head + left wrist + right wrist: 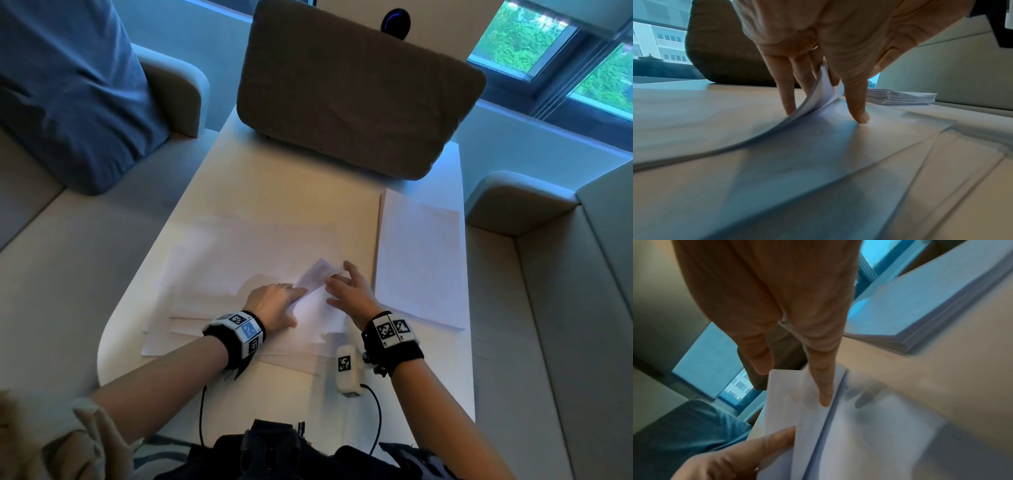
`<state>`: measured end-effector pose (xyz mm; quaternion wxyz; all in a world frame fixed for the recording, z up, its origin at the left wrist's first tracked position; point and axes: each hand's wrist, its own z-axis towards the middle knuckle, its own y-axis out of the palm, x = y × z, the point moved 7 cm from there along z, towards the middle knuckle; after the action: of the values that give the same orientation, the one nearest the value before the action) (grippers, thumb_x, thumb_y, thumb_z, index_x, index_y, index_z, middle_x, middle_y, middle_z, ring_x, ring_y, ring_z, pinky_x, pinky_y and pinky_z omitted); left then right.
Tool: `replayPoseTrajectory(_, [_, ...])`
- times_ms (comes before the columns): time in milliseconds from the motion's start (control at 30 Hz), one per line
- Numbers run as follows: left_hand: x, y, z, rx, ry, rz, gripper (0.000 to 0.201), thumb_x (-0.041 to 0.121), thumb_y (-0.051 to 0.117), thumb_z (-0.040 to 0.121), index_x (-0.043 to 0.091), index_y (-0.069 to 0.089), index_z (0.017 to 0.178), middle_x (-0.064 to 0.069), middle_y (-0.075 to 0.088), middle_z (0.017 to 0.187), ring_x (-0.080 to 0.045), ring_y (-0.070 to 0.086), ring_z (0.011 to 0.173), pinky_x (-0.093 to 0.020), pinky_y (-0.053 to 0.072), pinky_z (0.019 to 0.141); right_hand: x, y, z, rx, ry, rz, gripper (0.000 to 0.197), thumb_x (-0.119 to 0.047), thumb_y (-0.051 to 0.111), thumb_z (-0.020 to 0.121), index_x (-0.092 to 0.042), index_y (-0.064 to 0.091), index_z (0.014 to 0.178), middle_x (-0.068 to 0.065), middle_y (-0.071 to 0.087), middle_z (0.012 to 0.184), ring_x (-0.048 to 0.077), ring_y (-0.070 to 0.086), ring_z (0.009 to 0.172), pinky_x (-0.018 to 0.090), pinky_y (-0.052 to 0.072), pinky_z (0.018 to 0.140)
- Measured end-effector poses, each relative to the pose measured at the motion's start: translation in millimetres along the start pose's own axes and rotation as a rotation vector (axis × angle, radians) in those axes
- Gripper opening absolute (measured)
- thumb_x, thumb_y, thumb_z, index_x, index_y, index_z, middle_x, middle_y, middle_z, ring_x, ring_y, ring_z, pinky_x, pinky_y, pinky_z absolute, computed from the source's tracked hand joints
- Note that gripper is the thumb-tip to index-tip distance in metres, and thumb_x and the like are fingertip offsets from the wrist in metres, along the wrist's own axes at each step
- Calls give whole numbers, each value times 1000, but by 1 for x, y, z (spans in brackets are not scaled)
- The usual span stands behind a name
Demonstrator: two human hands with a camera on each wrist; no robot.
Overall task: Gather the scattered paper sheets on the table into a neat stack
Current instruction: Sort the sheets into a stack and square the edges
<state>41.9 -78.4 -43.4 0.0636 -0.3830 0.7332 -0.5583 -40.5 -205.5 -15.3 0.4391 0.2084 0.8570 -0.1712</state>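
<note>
**Paper corner lifted between both hands**

Sheets (239, 274) lie fanned and overlapping across the middle of the bench (274, 178), while a squared-up stack (421, 260) sits just beside them on my right, near the bench edge. I read that stack as the place the loose ones are bound for.

My left hand (274, 305) rests on the spread with its fingers (857, 104) reaching down — the wrist view shows a raised corner (317, 274) of a few sheets curling up between them, one fingertip pressing the paper below, probably to keep the lower layers from sliding as the top ones peel away. My right hand (349, 291) meets the same corner from the other side: thumb (764, 449) under the edge, a straight finger laid on top, so it pinches the paper lightly.

A brown cushion (356, 92) stands at the far end of the bench, clear of the papers.

Most of the fanned sheets are not yet gathered, so I judge the task well short of done.
</note>
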Motion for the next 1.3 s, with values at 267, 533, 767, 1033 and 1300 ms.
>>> replayPoseTrajectory(267, [-11,-44,-6,382,21,-297,29,8,56,84,26,63,106,-1,69,99,-27,63,88,-28,45,70,-7,-22,12,51,-135,-132,87,-2,59,89,-17,1,152,5,45,144,17,53,114,33,47,93])
replayPoseTrajectory(533, [1,-129,-37,659,282,-412,44,8,69,81,26,32,99,7,73,84,-22,70,77,-33,54,64,-74,-38,10,192,-533,-535,86,-19,86,65,-22,43,140,-5,46,143,4,35,131,27,26,112])
replayPoseTrajectory(767, [-14,-172,-68,765,408,-504,48,6,78,74,23,48,106,34,62,72,7,61,74,-3,41,74,-124,-28,-44,39,-774,-305,17,1,78,72,-14,72,74,-21,62,55,-7,54,53,8,39,57])
replayPoseTrajectory(1033, [4,-174,-98,672,465,-582,45,12,82,70,27,57,104,14,65,65,-1,56,61,-13,46,66,-110,-26,-86,10,-833,-257,37,-12,78,74,-30,61,48,-19,46,47,-4,38,48,12,31,51])
replayPoseTrajectory(1300, [-79,-156,-96,560,149,-419,23,50,80,57,41,66,74,20,61,58,-1,55,58,-20,47,60,-68,-89,-112,327,-718,-157,56,-40,72,62,13,55,59,20,51,53,-3,37,48,12,32,48])
